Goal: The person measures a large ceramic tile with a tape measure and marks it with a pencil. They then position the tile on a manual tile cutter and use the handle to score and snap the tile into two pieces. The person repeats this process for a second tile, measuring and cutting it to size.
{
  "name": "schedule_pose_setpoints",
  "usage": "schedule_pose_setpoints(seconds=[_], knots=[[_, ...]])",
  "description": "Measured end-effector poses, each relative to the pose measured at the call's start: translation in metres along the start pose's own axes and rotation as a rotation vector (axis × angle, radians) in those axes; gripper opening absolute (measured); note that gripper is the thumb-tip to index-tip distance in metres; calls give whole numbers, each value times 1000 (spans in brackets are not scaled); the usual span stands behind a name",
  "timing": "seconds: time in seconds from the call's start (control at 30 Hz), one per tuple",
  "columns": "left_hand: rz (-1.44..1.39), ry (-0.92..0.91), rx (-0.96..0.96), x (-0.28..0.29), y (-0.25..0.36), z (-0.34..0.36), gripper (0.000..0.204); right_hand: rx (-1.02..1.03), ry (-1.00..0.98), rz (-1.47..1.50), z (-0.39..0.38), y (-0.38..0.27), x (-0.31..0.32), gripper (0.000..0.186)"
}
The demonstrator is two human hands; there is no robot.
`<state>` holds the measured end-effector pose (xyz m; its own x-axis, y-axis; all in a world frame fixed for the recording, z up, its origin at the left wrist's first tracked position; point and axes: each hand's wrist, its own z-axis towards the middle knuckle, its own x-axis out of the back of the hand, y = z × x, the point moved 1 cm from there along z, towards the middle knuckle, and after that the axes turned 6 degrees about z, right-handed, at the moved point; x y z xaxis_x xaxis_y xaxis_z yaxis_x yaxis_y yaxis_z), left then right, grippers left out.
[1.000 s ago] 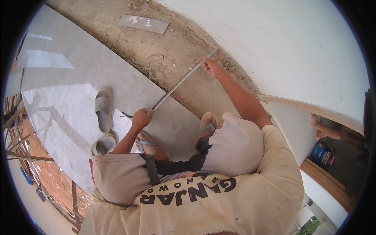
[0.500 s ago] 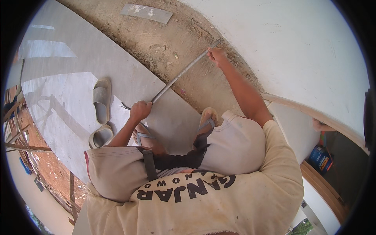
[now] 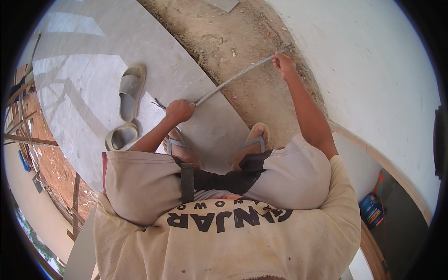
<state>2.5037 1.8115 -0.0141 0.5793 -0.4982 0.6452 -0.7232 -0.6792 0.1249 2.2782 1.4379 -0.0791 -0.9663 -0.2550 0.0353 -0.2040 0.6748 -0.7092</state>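
A long grey metal rod (image 3: 233, 76) runs slantwise from over the edge of the grey slab (image 3: 177, 56) across the bare dirt strip (image 3: 261, 98). My left hand (image 3: 179, 110) grips its near end, where short dark strands stick out. My right hand (image 3: 284, 66) is closed on it near the far end, by the foot of the white wall (image 3: 368, 65). My two feet, in sandals (image 3: 252, 142), are below and between my hands. A pair of loose slippers (image 3: 131, 93) lies on the slab left of my left hand.
At the far left are wooden sticks (image 3: 30, 140) over reddish soil (image 3: 51, 158). A grey offcut piece (image 3: 221, 4) lies in the dirt at the top. A blue container (image 3: 371, 210) stands in the dark recess at right, near a wooden frame (image 3: 373, 256).
The view has shifted. Both hands, still holding the rod, appear higher and further right. Another person's foot seen earlier at the right is no longer visible.
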Motion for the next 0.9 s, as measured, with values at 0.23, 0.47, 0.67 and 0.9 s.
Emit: schedule_pose_setpoints(seconds=[0.23,0.47,0.67,0.9], knots=[[7,16,3,-3,1,3,50,-9,-29,26,7,5,6,18],[-15,24,-35,-5,0,2,50,-11,-38,42,6,7,5,17],[-15,2,-30,-4,0,2,49,-15,-64,51,2,4,4,18],[-3,2,-27,-5,3,1,51,-10,-44,37,-1,2,5,18]])
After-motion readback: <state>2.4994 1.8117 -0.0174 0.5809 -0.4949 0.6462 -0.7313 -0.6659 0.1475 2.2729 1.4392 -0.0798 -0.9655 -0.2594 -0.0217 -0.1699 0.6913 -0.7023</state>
